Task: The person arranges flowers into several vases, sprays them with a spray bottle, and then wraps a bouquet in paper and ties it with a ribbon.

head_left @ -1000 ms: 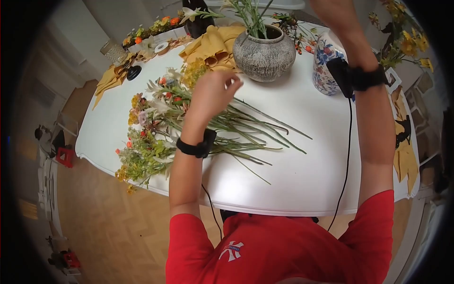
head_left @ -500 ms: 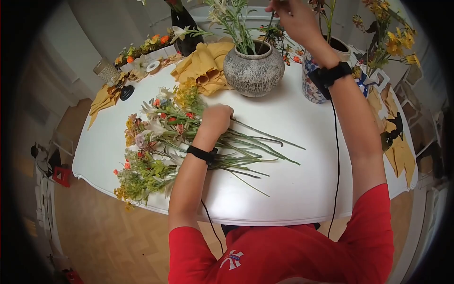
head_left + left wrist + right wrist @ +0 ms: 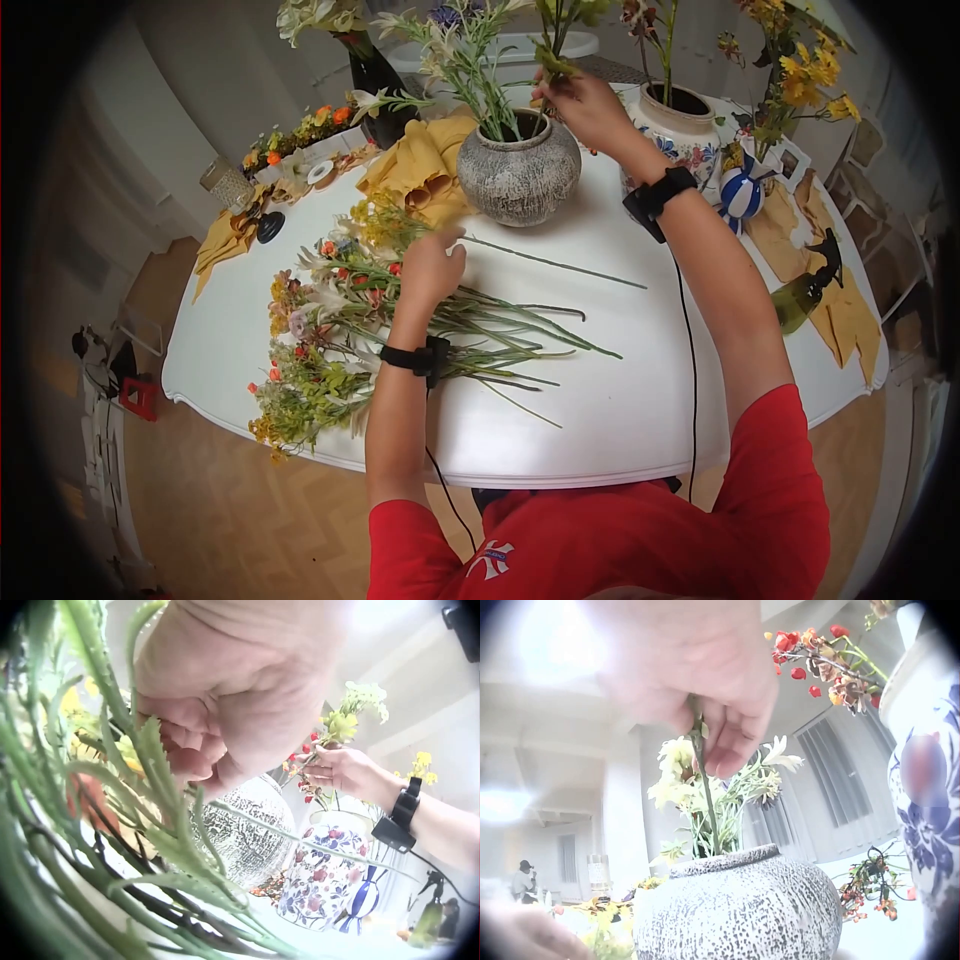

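Note:
In the head view my right hand [image 3: 590, 108] is over the mouth of a rough grey pot [image 3: 520, 175] and pinches an upright leafy stem. The right wrist view shows this green stem [image 3: 711, 802] running from the fingertips down into the pot's opening, beside pale flowers [image 3: 679, 769] standing there. My left hand [image 3: 435, 268] is at the upper edge of a heap of artificial flowers [image 3: 330, 335]. Its curled fingers pinch one long thin stem [image 3: 560, 265], which reaches rightward, apart from the other stems. In the left wrist view that stem [image 3: 307, 841] crosses before the pot.
A flower-patterned vase [image 3: 665, 140] stands right of the grey pot. Behind lie a crumpled yellow cloth [image 3: 430, 165] and a dark vase [image 3: 385, 95]. A blue-striped vase [image 3: 742, 195] and a spray bottle [image 3: 805, 290] are at the right. A cable [image 3: 690, 370] hangs from my right wrist.
My right hand has come down and left, bringing its stem into the grey pot. My left hand has closed on a single stem, which now lies separated from the heap's other stems.

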Demonstrator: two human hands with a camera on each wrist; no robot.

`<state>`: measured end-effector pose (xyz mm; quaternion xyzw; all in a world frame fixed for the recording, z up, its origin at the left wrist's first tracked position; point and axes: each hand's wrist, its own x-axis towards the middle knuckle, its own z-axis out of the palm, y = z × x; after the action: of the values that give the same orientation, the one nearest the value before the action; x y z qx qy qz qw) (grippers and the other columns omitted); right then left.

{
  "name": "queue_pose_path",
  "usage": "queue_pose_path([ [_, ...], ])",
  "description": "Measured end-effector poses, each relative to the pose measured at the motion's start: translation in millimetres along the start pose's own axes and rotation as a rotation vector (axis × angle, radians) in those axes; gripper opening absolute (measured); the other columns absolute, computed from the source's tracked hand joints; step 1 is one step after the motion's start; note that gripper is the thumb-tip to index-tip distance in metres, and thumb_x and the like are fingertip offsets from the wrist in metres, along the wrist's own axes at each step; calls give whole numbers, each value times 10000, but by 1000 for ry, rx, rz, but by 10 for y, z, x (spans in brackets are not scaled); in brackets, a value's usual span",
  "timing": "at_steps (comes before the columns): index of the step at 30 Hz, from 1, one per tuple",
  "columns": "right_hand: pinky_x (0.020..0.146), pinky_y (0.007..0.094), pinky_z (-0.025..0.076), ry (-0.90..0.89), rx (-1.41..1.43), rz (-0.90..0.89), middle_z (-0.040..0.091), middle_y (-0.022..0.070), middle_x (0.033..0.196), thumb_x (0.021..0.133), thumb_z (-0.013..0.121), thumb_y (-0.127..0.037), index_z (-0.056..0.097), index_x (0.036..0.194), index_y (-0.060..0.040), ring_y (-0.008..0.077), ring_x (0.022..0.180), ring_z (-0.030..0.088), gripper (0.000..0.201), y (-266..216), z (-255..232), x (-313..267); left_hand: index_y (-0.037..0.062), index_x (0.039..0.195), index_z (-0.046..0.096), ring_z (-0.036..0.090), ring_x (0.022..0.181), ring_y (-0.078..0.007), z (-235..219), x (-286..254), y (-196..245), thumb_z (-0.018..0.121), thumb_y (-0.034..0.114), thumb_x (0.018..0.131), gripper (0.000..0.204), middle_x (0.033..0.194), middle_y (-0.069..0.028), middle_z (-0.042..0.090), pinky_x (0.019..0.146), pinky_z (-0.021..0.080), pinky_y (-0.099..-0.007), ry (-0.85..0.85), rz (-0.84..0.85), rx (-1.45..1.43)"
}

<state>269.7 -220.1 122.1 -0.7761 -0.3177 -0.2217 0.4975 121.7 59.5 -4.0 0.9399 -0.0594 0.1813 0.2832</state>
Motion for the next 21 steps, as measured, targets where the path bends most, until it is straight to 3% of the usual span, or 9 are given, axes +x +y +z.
queue_pose_path([
  [3, 851, 275, 529, -28, 9, 14, 717, 37, 1075, 1059, 591, -184, 619, 1245, -24, 119, 962, 682, 247, 75, 60, -75, -45, 1229, 712, 780, 783, -230, -80, 18, 175, 675, 270, 956, 418, 950, -191, 773, 630, 564, -361, 50, -250, -202],
  [6, 824, 263, 518, 0, -22, 45, 711, 12, 1080, 1048, 619, -223, 629, 1253, -40, 104, 905, 668, 275, 115, 110, -168, -53, 1255, 701, 770, 745, -203, -150, 19, 318, 688, 303, 983, 449, 952, -163, 775, 539, 539, -317, 175, -329, -325],
  [7, 810, 266, 512, -16, -43, 117, 704, -1, 1083, 1030, 652, -275, 638, 1274, -67, 98, 858, 650, 321, 77, 99, -188, -48, 1255, 703, 765, 735, -195, -147, 28, 322, 698, 287, 982, 431, 980, -160, 770, 524, 534, -304, 219, -322, -397],
  [10, 915, 360, 533, 31, -50, 97, 744, 94, 1112, 1006, 644, -292, 657, 1250, -103, 261, 1034, 720, 309, 146, 151, -222, -35, 1252, 698, 745, 699, -172, -142, 18, 357, 720, 212, 975, 372, 1060, -147, 750, 488, 524, -268, 356, -282, -606],
  [16, 942, 361, 521, 67, 38, 12, 734, 101, 1139, 1000, 649, -316, 664, 1269, -123, 283, 1060, 702, 332, 101, 122, -407, -26, 1216, 618, 701, 638, -157, -168, 29, 494, 719, 98, 964, 299, 1130, -120, 695, 460, 519, -248, 521, -129, -884],
  [19, 929, 358, 527, 91, -110, -44, 734, 91, 1143, 989, 671, -274, 650, 1291, -117, 261, 1061, 703, 341, 112, 108, -423, -14, 1202, 583, 700, 650, -157, -228, 13, 563, 711, 95, 969, 288, 1135, -110, 684, 458, 519, -248, 529, -102, -889],
  [21, 889, 358, 541, 104, -34, 47, 743, 95, 1115, 978, 688, -256, 644, 1298, -99, 243, 1020, 717, 360, 157, 125, -406, -7, 1202, 571, 708, 671, -161, -241, 8, 587, 710, 96, 971, 289, 1151, -110, 678, 460, 520, -247, 531, -82, -893],
])
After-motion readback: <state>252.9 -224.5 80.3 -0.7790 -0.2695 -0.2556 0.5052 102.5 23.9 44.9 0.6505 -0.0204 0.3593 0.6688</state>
